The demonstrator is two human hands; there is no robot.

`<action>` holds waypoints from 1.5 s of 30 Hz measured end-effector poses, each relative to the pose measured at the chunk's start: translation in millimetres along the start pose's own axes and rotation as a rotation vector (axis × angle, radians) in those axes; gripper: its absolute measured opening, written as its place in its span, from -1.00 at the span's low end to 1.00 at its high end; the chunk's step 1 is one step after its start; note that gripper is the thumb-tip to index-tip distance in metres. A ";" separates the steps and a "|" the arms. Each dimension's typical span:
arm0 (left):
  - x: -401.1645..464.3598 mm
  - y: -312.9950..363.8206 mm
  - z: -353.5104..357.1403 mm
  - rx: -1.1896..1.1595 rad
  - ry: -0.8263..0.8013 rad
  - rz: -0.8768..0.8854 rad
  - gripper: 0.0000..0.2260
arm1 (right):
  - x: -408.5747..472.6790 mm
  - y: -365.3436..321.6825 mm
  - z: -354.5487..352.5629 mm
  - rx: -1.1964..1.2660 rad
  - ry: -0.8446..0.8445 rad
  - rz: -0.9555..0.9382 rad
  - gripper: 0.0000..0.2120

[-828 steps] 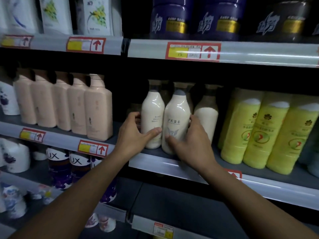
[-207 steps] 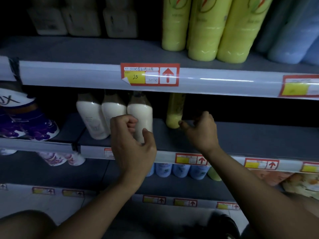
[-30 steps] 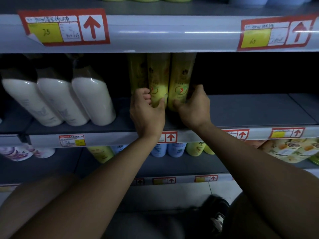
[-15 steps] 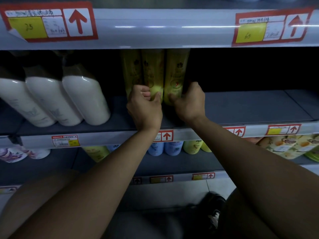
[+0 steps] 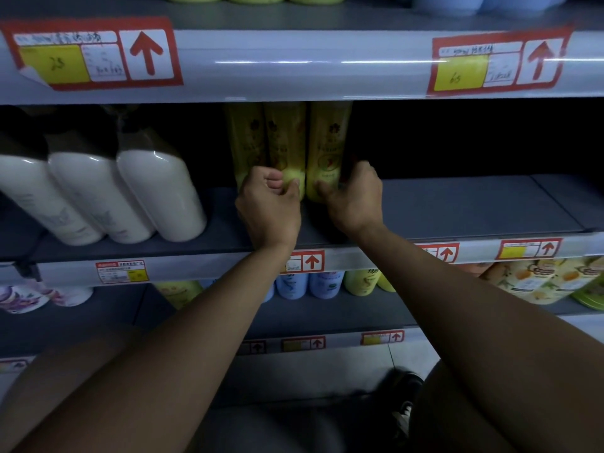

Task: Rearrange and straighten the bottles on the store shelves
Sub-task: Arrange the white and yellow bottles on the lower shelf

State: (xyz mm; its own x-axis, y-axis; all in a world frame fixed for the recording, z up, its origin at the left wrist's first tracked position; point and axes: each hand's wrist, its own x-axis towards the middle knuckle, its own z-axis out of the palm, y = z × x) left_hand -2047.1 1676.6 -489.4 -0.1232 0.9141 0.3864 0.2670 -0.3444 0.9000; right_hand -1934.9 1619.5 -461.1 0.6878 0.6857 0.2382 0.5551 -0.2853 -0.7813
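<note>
Three yellow bottles stand side by side deep on the middle shelf (image 5: 457, 207). My left hand (image 5: 269, 207) curls round the base of the middle yellow bottle (image 5: 287, 142), with the left yellow bottle (image 5: 245, 138) just behind its knuckles. My right hand (image 5: 354, 197) grips the base of the right yellow bottle (image 5: 328, 142), thumb on its front and fingers round its right side. The bottles' tops are hidden behind the upper shelf rail. Three white bottles (image 5: 157, 191) stand in a row to the left.
The upper shelf rail (image 5: 294, 63) with red and yellow price tags overhangs the bottles. The shelf to the right of my hands is bare grey. Below, blue bottles (image 5: 309, 284), green ones and printed pouches (image 5: 539, 279) line the lower shelf. My knees and a shoe show at the bottom.
Both hands have stayed on the yellow bottles and pushed them slightly deeper into the shelf. The view has shifted a little.
</note>
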 end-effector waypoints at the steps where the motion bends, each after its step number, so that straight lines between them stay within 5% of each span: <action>1: 1.0 -0.1 0.0 0.003 -0.001 -0.006 -0.74 | 0.2 -0.2 -0.2 0.000 0.000 0.002 -0.46; 31: -16.0 11.9 -8.9 -0.014 -0.137 0.099 -0.75 | -0.8 2.4 2.9 -0.004 0.000 -0.020 -0.56; 45: -18.0 21.2 -65.5 0.101 -0.215 0.149 -0.76 | -15.6 6.9 -4.2 -0.031 -0.047 -0.024 -0.55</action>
State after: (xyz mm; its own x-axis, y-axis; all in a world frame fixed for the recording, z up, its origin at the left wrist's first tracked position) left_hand -2101.8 1638.8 -464.1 0.1271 0.8830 0.4518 0.3620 -0.4653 0.8077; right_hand -1939.8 1604.0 -467.8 0.6517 0.7232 0.2287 0.5860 -0.2885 -0.7572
